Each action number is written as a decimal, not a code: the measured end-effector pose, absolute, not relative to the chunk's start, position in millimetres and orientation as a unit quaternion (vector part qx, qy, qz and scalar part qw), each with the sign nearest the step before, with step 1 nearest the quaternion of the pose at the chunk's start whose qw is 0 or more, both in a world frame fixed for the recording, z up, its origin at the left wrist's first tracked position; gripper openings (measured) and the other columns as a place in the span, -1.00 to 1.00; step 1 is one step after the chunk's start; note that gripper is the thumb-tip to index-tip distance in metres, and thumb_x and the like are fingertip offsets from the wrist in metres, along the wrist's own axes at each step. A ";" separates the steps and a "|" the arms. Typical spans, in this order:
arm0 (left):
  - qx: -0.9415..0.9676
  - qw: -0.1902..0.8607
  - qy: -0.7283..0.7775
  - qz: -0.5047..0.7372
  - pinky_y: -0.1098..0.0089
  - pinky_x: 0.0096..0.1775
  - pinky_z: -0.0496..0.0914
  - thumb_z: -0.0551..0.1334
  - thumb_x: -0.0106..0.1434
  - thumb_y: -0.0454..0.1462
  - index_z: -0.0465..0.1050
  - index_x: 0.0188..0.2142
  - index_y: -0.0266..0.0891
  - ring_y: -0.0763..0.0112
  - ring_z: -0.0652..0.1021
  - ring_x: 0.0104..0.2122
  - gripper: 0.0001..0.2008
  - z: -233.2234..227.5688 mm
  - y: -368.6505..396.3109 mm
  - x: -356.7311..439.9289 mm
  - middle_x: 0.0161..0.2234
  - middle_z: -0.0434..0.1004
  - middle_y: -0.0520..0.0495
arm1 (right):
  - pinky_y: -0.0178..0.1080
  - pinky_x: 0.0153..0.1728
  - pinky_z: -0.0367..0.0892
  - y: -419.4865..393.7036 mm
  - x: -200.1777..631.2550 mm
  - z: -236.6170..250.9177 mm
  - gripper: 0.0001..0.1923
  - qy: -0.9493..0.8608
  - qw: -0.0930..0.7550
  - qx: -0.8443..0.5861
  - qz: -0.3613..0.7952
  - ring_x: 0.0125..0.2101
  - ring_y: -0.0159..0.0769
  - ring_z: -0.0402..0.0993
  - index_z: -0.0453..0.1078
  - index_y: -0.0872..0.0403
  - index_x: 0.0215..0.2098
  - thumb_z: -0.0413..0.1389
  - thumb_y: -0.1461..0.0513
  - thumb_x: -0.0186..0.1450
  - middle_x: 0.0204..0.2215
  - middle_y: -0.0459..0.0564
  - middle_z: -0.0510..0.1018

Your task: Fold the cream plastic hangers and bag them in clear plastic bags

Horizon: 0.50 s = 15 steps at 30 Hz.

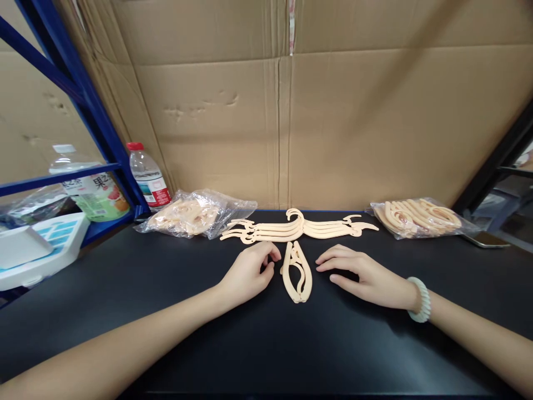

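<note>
so the folded hanger [296, 272] lies flat on the black table [125, 278], between both hands, left hand [250, 273] and right hand [360, 275] loose, open grip, holding nothing

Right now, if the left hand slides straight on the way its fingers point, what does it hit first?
Probably the folded cream plastic hanger on the black table: the left hand points right, fingertips just short of it. Depth unclear.

Warehouse packing bench: blue shelving [89, 105], cardboard backing [287, 111], bagged parts [420, 218].
</note>
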<state>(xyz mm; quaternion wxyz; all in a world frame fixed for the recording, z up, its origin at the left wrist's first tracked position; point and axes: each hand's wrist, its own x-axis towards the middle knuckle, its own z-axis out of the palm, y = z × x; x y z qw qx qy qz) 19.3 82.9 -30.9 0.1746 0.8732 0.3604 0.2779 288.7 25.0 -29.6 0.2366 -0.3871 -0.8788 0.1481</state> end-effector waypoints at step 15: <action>0.887 0.163 0.341 0.263 0.43 -0.39 0.30 0.07 0.09 -0.47 0.39 -0.39 -0.22 0.42 0.41 -0.41 -0.81 -31.3 82.6 19.1 -0.38 0.41 -0.01 | -0.05 0.12 0.21 20.1 283.4 -28.2 -0.68 -0.882 0.207 -0.393 0.156 0.07 -0.19 0.24 0.36 -0.03 0.07 -0.09 0.20 0.41 0.05 0.05 0.36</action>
